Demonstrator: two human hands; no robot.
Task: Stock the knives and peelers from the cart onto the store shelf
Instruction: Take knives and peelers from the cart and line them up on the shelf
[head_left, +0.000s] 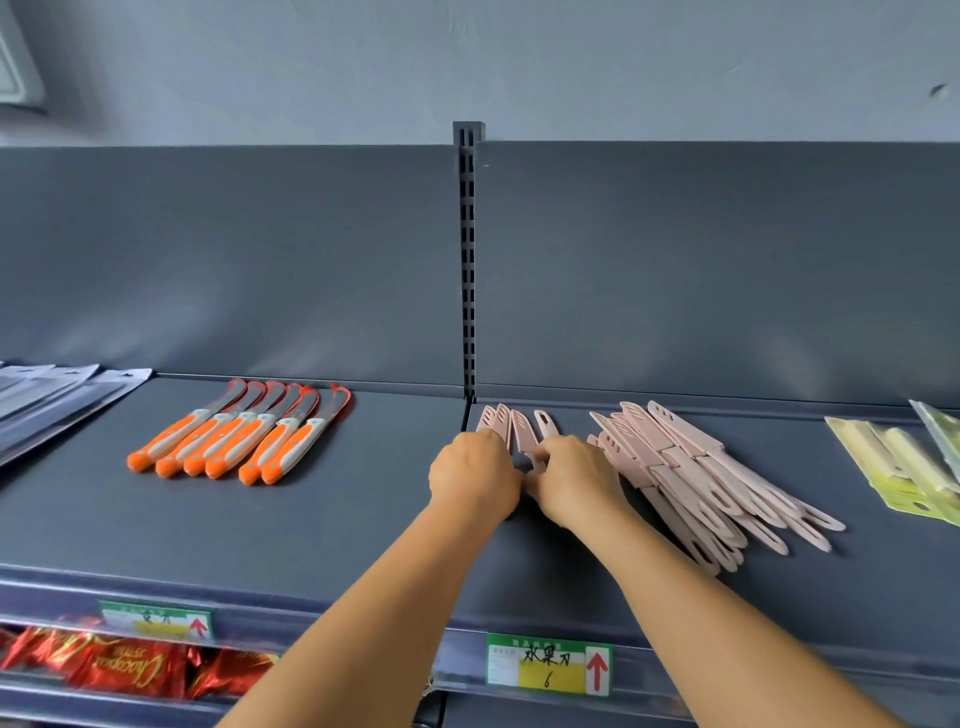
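Both my hands are on the dark grey shelf (363, 519), side by side, over a small bunch of pink sheathed fruit knives (522, 431). My left hand (475, 473) has its fingers curled over the left ones, whose tips stick out behind it. My right hand (574, 478) pinches a pink knife at its handle. A loose pile of several more pink knives (696, 478) lies just right of my right hand. Several orange-handled knives (244, 441) lie in a neat row to the left.
Carded packages in clear plastic (57, 400) lie at the far left, yellow-green carded items (904, 467) at the far right. A slotted upright (467, 260) splits the back panel. Price tags (548, 670) hang on the front rail; red wrapped sweets (124, 665) fill the shelf below.
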